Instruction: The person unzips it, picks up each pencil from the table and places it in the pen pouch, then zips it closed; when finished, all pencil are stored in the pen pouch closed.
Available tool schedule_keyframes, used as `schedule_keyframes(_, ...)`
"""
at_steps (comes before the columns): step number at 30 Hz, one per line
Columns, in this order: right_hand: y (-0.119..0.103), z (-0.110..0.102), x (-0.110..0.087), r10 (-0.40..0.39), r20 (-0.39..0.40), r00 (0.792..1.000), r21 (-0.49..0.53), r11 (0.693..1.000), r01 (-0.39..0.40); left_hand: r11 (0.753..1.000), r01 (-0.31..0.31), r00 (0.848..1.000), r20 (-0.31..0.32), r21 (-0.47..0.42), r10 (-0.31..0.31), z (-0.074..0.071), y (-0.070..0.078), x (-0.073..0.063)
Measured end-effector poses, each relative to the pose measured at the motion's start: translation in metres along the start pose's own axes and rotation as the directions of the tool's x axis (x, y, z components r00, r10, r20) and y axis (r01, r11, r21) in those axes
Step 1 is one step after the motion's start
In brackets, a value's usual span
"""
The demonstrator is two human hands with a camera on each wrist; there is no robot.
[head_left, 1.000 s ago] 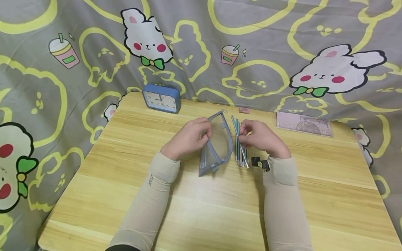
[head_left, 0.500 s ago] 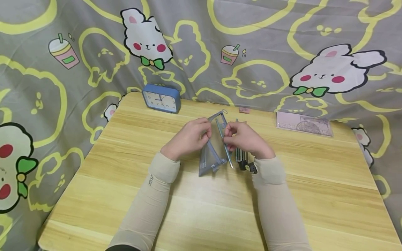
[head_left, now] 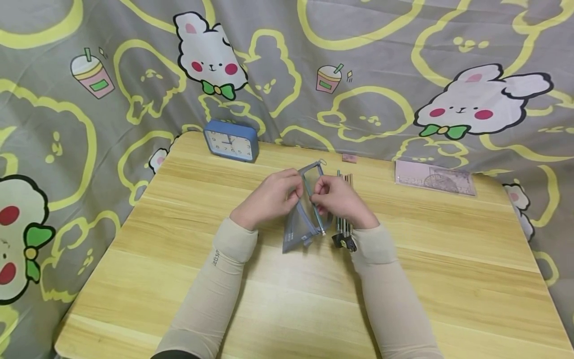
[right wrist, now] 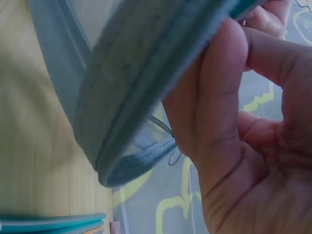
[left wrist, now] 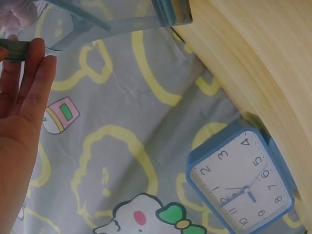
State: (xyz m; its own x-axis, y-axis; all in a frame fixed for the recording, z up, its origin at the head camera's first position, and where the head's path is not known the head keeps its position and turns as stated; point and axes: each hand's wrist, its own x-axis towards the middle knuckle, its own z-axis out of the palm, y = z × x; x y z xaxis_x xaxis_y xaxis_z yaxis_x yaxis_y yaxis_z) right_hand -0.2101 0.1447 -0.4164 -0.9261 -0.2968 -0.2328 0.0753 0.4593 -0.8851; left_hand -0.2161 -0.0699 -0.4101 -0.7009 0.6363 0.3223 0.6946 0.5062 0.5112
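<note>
My left hand [head_left: 273,197] pinches the near-left edge of the mouth of a grey-blue mesh zip pouch [head_left: 293,234], holding it up from the table. In the left wrist view, the fingers [left wrist: 36,80] are at the pouch's trim, and a slim stick shows through the mesh [left wrist: 131,23]. My right hand [head_left: 336,199] holds a teal pencil [head_left: 319,220] lengthwise along the pouch's gaping mouth. In the right wrist view, the pouch's zip edge [right wrist: 141,92] crosses in front of the right hand [right wrist: 234,131], hiding most of the pencil.
Several more pencils [head_left: 344,225] lie bundled on the table [head_left: 287,309] right of the pouch. Along the back stand a blue alarm clock [head_left: 230,141], a small pink eraser-like block [head_left: 350,158] and a flat pink printed pouch [head_left: 435,178]. A patterned curtain [head_left: 278,65] hangs behind.
My right hand has lifted the teal pencil off the bundle and carried it left to the pouch's mouth. The left hand and the pouch have stayed almost still.
</note>
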Motion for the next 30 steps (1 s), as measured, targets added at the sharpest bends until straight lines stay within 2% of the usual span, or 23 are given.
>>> schedule_keyframes(16, -0.001, 0.011, 0.005, 0.003, -0.108, 0.994, -0.119, 0.993, -0.015, 1.000, -0.005, 1.000, 0.000, -0.015, 0.005, 0.001, 0.000, 0.000)
schedule_keyframes(25, -0.001, 0.016, 0.006, -0.022, -0.142, 0.990, -0.205, 0.979, -0.008, 1.000, 0.003, 1.000, 0.008, -0.024, -0.003, 0.001, 0.000, 0.000)
schedule_keyframes(30, -0.001, 0.017, 0.006, -0.013, -0.139, 0.990, -0.198, 0.980, -0.015, 1.000, 0.007, 1.000, 0.008, -0.030, -0.007, 0.001, 0.000, 0.000)
